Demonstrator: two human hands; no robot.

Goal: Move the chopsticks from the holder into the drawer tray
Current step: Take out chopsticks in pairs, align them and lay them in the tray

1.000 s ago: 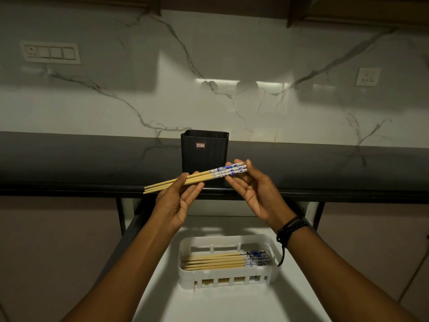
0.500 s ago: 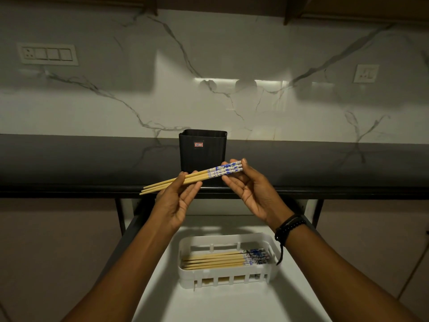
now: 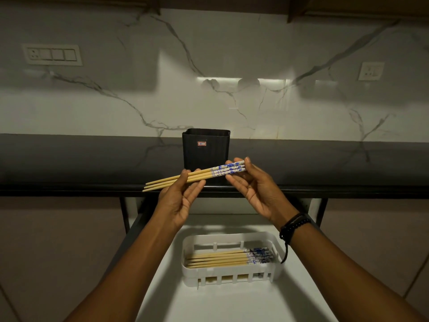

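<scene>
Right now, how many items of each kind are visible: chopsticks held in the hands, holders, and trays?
Wooden chopsticks with blue-patterned ends, held between left hand and right hand: 3
Black plastic holder: 1
White slotted plastic tray: 1
Total: 5

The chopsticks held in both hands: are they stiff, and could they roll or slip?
The chopsticks look stiff: they span both hands unbent. They are thin, probably light. Being loose side by side, one could slip from the grip.
</scene>
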